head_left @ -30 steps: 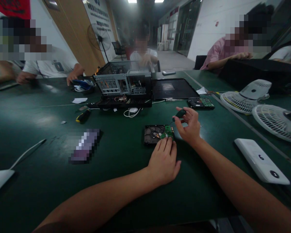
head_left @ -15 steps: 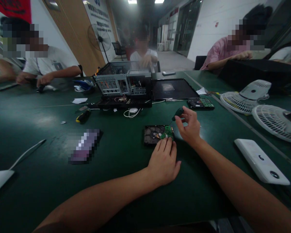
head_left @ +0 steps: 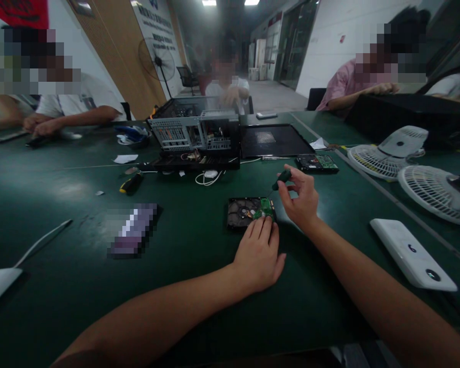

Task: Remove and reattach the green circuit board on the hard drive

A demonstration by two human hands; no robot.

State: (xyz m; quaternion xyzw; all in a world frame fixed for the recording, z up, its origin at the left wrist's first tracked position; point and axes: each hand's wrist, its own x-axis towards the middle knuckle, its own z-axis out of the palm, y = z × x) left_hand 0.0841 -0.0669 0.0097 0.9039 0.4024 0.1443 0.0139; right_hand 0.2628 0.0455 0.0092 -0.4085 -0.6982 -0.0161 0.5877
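Observation:
A hard disk drive point(head_left: 238, 212) lies flat on the green table, its green circuit board facing up at the right end. My left hand point(head_left: 258, 255) rests with outstretched fingers on the near right edge of the drive and covers part of the board. Between the thumb and fingers of my right hand point(head_left: 301, 197) is a screwdriver point(head_left: 281, 180) with a dark green handle. Its thin shaft slants down to the far right part of the drive; where exactly the tip touches is too small to tell.
Beyond the drive stands an opened computer case point(head_left: 195, 133), beside a black panel point(head_left: 274, 140). A second hard drive point(head_left: 317, 163) lies at the right. Around are a yellow-black screwdriver point(head_left: 131, 183), a blurred-out phone point(head_left: 134, 228), a white device point(head_left: 413, 254) and fan parts point(head_left: 383, 158). People sit opposite.
My right hand has shifted very slightly, the screwdriver still at the drive. My left hand stays in place. At the far left, another person's hands have moved a little to the left.

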